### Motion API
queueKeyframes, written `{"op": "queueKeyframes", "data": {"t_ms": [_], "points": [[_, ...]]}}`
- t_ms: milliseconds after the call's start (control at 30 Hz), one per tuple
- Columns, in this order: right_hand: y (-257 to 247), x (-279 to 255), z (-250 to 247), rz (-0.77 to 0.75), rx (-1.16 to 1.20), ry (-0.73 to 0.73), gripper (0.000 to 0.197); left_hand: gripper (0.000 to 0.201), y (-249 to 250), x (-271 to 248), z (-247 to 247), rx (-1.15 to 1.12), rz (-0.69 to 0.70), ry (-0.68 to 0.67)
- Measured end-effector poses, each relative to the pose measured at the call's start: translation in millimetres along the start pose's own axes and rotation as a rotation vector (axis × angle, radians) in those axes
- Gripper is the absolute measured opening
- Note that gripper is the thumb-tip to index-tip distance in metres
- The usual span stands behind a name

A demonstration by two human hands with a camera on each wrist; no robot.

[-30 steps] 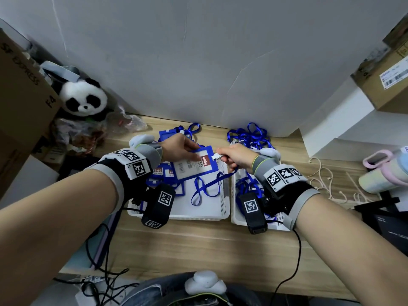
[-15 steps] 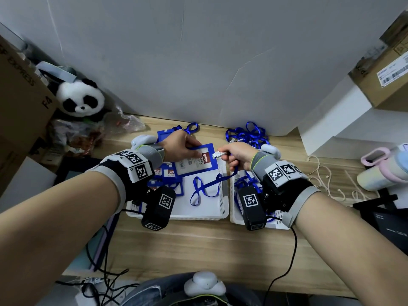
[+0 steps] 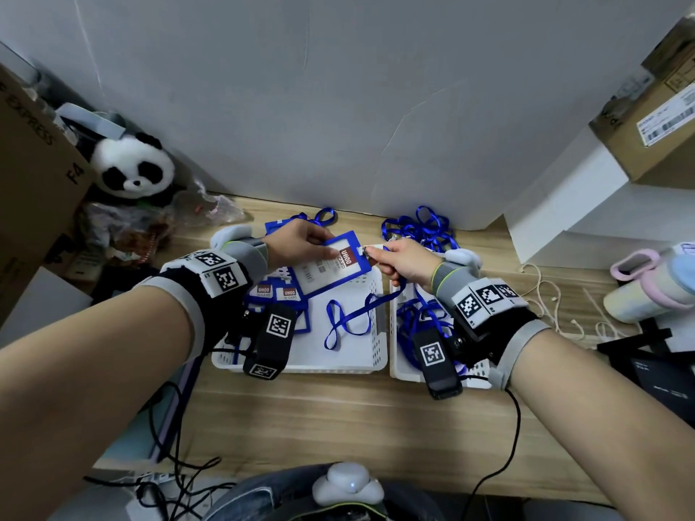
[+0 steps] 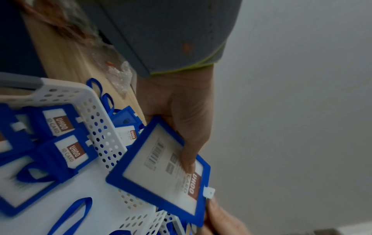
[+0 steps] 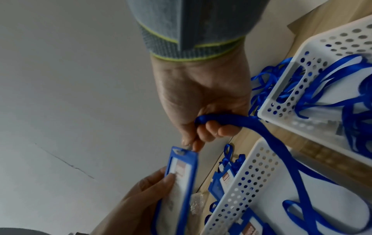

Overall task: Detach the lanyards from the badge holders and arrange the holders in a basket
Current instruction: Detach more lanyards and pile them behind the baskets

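My left hand (image 3: 301, 244) (image 4: 181, 127) holds a blue badge holder (image 3: 334, 267) (image 4: 161, 167) (image 5: 181, 182) above the left white basket (image 3: 338, 364), thumb pressed on its clear front. My right hand (image 3: 398, 257) (image 5: 203, 114) pinches the lanyard clip (image 3: 366, 250) (image 5: 187, 147) at the holder's white tab (image 4: 208, 192). The blue lanyard (image 3: 349, 314) (image 5: 281, 143) runs through the curled right fingers and hangs into the left basket. Several other blue holders (image 3: 278, 291) (image 4: 64, 138) lie in that basket.
The right white basket (image 3: 402, 370) (image 5: 281, 95) holds loose blue lanyards. More lanyards (image 3: 417, 227) and holders (image 3: 278, 225) lie on the wooden desk by the wall. A panda toy (image 3: 131, 167), boxes (image 3: 34, 144), a pastel bottle (image 3: 647, 287) and cables (image 3: 553, 302) flank the baskets.
Both hands have shifted slightly toward the wall with the holder. The grip on holder and clip looks the same.
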State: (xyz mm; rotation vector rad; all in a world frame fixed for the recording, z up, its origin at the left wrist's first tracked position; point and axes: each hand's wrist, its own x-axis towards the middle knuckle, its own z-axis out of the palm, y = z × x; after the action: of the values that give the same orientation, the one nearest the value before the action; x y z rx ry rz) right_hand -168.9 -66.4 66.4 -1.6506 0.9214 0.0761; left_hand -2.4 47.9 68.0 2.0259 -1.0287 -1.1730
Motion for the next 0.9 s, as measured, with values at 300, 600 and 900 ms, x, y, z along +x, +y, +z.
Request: {"op": "queueKeyframes", "data": {"t_ms": [300,600,900], "points": [[0.5,1.0,2.7,0.154,-0.135,-0.053,0.029,0.018,-9.7,-2.6,3.8,-0.248,-0.066,-0.164],[-18.2,14.0,-6.6,-0.086,0.753,-0.008,0.028,0.019,6.2,-2.9,15.1,-0.225,0.029,-0.328],[-27.9,18.7,-48.3,-0.135,0.665,0.392,0.028,0.023,-3.3,12.5,11.3,-0.503,-0.027,-0.241]]}}
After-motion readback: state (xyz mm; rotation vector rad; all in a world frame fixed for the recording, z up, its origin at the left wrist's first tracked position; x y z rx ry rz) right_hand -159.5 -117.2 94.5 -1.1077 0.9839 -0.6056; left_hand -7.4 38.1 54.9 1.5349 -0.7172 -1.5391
